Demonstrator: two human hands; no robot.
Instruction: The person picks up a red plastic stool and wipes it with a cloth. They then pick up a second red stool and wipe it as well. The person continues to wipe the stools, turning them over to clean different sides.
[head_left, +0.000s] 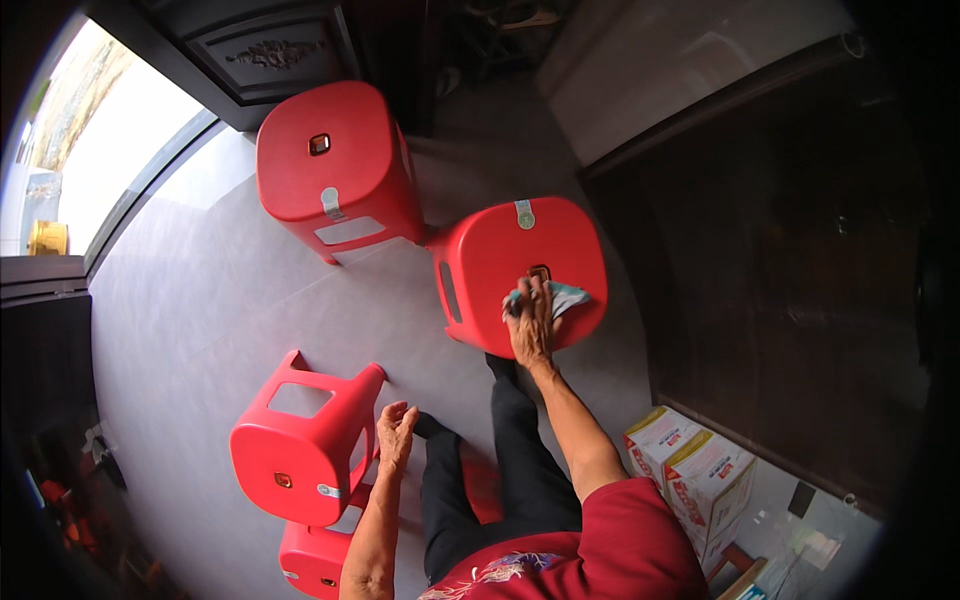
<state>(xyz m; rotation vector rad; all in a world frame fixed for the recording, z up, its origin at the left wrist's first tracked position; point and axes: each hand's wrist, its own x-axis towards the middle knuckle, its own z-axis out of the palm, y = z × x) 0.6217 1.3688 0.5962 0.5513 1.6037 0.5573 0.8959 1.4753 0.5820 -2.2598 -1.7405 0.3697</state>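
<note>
We count four red plastic stools in view, each with one gold-rimmed handle hole and one pale label on its seat. The first stool [370, 175] is at the upper left, in front of a dark carved door [262, 60]. The second stool [490, 250] is right of it, straight ahead of us, its near corner close to the first one's leg; we cannot tell whether they touch. Our right hand [533, 320] lies on this second seat, just below the handle hole, fingers bent together over one pale-blue-and-white cloth [568, 297] that they hold against the plastic.

Our left hand [397, 430] hangs half-curled just beside the third stool [290, 450], which shows its seat toward us and two leg ends pointing away. Its palm is hidden, so we cannot tell whether anything is in it. The fourth stool [308, 550] is partly covered by the third, at the lower edge.

All this is on one grey floor [200, 310]. At our right we count two white-and-red cartons [710, 470] side by side on top of a stack, and one yellow container [47, 238] appears beyond the bright opening on the left.
</note>
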